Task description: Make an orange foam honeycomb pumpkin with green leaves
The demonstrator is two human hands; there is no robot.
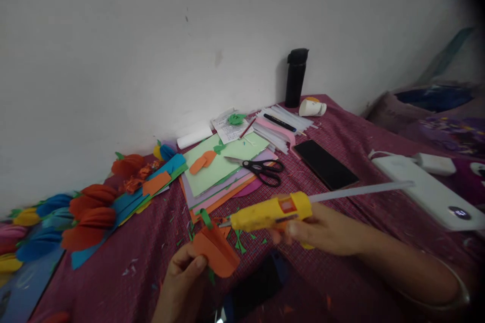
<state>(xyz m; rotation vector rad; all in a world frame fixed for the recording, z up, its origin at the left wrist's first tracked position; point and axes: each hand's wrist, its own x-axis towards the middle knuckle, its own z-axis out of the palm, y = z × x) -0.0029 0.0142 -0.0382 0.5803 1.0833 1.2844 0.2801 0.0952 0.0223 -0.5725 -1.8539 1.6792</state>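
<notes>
Left fingers pinching orange paper, right fingers clamped round yellow glue gun, written sheet behind, illegible

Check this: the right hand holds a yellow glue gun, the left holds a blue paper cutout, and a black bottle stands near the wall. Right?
Nearly: the paper cutout in the left hand is orange, not blue, as the head view shows. The right hand does hold a yellow glue gun, and a black bottle stands near the wall.
</notes>
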